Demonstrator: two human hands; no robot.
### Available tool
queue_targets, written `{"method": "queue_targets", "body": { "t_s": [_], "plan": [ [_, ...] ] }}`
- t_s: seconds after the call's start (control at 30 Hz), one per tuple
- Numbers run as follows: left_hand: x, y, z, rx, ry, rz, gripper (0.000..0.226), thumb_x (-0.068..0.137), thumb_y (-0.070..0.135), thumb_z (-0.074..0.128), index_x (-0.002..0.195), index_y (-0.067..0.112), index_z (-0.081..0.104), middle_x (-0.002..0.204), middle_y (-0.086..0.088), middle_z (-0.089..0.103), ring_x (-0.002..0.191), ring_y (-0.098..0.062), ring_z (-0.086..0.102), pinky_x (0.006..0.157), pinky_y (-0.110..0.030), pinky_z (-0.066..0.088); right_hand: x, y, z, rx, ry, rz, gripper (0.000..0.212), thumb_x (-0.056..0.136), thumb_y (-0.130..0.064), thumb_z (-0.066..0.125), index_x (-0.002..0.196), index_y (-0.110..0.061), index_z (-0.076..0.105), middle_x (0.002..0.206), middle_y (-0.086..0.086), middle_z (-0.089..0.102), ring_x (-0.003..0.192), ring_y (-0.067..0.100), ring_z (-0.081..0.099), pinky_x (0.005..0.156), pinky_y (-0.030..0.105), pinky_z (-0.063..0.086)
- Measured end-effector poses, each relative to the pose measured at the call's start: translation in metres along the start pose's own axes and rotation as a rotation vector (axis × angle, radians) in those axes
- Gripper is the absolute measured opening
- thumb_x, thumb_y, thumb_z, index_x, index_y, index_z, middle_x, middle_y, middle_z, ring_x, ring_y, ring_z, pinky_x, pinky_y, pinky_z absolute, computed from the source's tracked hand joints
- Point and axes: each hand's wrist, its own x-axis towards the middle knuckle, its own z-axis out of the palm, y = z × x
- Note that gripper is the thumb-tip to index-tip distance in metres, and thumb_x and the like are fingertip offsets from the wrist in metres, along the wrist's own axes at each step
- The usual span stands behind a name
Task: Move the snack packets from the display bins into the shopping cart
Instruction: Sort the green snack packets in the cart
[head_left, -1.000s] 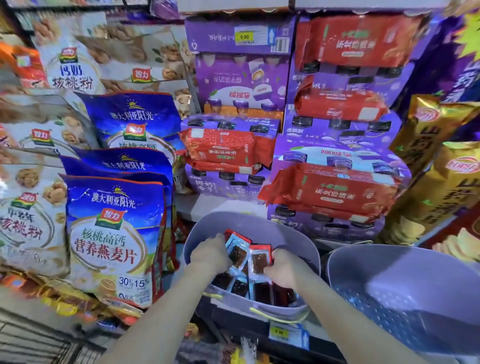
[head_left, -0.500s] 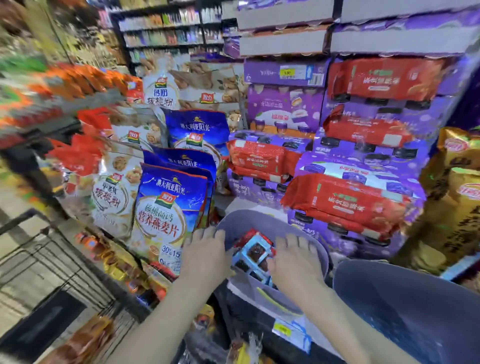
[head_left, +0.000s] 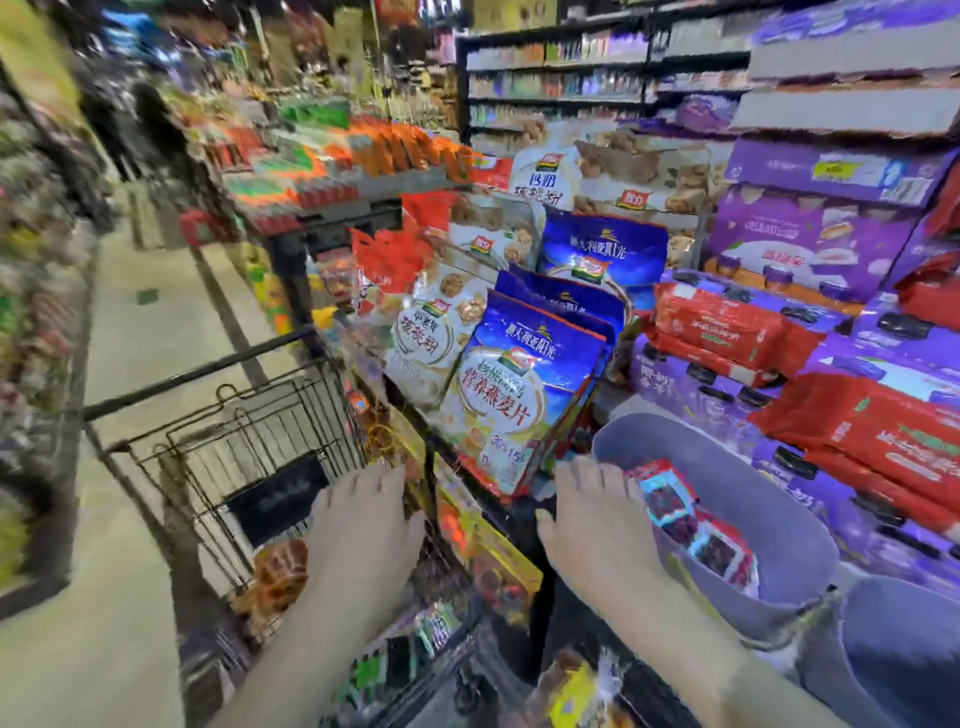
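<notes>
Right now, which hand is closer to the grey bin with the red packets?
The right hand. It is at the left rim of the grey bin, beside the red packets. The left hand is farther away, over by the shopping cart.

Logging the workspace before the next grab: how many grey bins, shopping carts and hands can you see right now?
Grey bins: 2
Shopping cart: 1
Hands: 2, left hand and right hand
Total: 5
</notes>
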Motion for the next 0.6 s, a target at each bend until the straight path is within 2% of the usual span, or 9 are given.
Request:
{"method": "queue_targets", "body": {
  "t_s": [0.17,0.27,0.43,0.6],
  "plan": [
    [-0.032,-0.092,0.012,-0.011,-0.045,-0.155,0.060,0.106,0.056,0.042,0.159,0.027,0.039,0.165,0.005,0.040,0.151,-0.022,0.038,0.125,-0.041,0.033,-0.001,-0.082,0.012,-0.033,-0.031,-0.130,0.062,0.098,-0.051,0.053,0.145,-0.011,0.049,0.143,0.013,0.054,0.126,0.036,0.053,0.104,0.048,0.043],
    [-0.053,-0.149,0.026,-0.010,-0.059,-0.256,0.059,0.106,0.057,0.044,0.156,0.028,0.040,0.161,0.006,0.044,0.148,-0.021,0.041,0.121,-0.040,0.035,-0.003,-0.133,0.025,-0.032,-0.082,-0.212,0.063,0.101,-0.054,0.044,0.151,-0.016,0.039,0.151,0.009,0.046,0.134,0.032,0.045,0.109,0.045,0.038],
    [-0.077,-0.221,0.056,-0.035,-0.129,-0.404,0.056,0.104,0.058,0.047,0.151,0.029,0.046,0.156,0.007,0.050,0.142,-0.022,0.047,0.115,-0.040,0.040,-0.011,-0.204,0.049,0.033,-0.167,-0.293,0.060,0.098,-0.049,0.058,0.145,-0.012,0.051,0.147,0.011,0.052,0.133,0.036,0.050,0.107,0.048,0.044],
    [-0.080,-0.254,0.088,-0.080,-0.178,-0.469,0.059,0.102,0.056,0.051,0.153,0.026,0.045,0.153,0.005,0.055,0.141,-0.024,0.050,0.113,-0.042,0.044,-0.005,-0.244,0.078,-0.019,-0.279,-0.377,0.064,0.104,-0.052,0.042,0.156,-0.016,0.032,0.159,0.008,0.037,0.143,0.032,0.038,0.116,0.046,0.033]
  ]
}}
